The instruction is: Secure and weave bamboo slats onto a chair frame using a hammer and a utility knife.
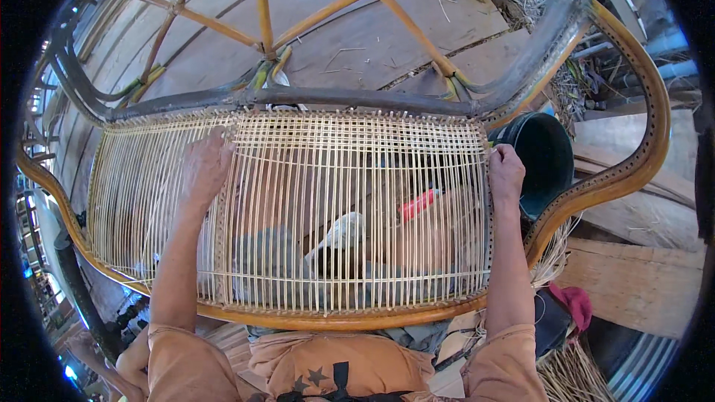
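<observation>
One thin cane strand (357, 161) runs straight across the woven seat panel (298, 216) from about nine o'clock to three o'clock, its long axis lying level between the two hands. At its nine o'clock end the left hand (205, 166) lies palm-down on the weave, fingers spread flat over the strands, closed on nothing that I can see. At its three o'clock end the right hand (506, 173) sits at the panel's edge against the rattan frame (596, 186), fingers curled as if pinching the strand there, though the grip itself is hidden. Just beyond, at two o'clock, stands a dark bucket (547, 156).
</observation>
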The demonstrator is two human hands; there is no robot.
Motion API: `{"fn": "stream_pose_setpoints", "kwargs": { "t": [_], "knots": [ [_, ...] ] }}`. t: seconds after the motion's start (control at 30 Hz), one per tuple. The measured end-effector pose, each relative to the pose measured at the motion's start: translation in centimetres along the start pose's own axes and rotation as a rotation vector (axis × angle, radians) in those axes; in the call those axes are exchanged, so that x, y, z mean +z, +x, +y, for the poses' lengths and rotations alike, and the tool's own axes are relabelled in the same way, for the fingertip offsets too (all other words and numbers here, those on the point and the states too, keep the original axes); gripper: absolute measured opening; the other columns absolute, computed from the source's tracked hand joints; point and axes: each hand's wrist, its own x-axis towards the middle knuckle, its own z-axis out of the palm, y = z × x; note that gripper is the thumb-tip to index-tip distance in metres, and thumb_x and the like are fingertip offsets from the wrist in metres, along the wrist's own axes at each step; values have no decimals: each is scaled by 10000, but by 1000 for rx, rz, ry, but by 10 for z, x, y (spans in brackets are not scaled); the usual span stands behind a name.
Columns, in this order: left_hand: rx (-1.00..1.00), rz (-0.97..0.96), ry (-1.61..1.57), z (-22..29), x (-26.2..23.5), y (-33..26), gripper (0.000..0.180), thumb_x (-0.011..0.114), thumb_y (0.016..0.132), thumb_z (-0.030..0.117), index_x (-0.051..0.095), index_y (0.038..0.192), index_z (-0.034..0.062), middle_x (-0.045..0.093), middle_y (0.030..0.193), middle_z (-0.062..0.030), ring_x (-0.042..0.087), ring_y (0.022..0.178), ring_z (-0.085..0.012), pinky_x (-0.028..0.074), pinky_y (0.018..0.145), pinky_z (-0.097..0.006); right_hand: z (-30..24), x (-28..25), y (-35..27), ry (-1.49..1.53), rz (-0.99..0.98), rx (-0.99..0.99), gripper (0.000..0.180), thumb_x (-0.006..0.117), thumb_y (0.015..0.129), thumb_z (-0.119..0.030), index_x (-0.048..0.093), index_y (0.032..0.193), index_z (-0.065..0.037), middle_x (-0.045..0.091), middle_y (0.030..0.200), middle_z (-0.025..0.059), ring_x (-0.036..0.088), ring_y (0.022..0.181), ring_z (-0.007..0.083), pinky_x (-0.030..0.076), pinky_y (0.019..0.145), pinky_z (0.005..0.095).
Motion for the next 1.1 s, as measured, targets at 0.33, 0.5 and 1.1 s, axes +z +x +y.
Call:
{"fn": "stream_pose_setpoints", "kwargs": {
  "t": [0.33, 0.5, 1.1],
  "knots": [
    [-55, -11, -180, -4, -6, 2, 310, 577, 861, 224, 549, 1084, 10, 610, 994, -205, 583, 910, -386, 457, 786, -453, 9, 6, -3, -45, 128, -246, 126, 528, 871, -99, 598, 916, -3, 607, 847, 165, 603, 783, 302, 475, 711, 348],
    [280, 240, 24, 38, -17, 4, 311, 624, 800, 183, 569, 1073, 45, 567, 1075, -142, 529, 1005, -344, 412, 880, -443, 6, 10, -3, -77, 114, -264, 111, 564, 849, -102, 593, 879, 1, 599, 846, 168, 597, 791, 331, 473, 707, 383],
    [18, -54, 5, -15, -1, 11, 256, 445, 901, 264, 580, 895, 46, 614, 826, -205, 594, 804, -397, 462, 734, -494, 16, 0, -5, 3, -153, -43, 360, 629, 822, -69, 531, 1165, -18, 570, 898, 86, 557, 806, 196, 462, 745, 313]
  ]
}}
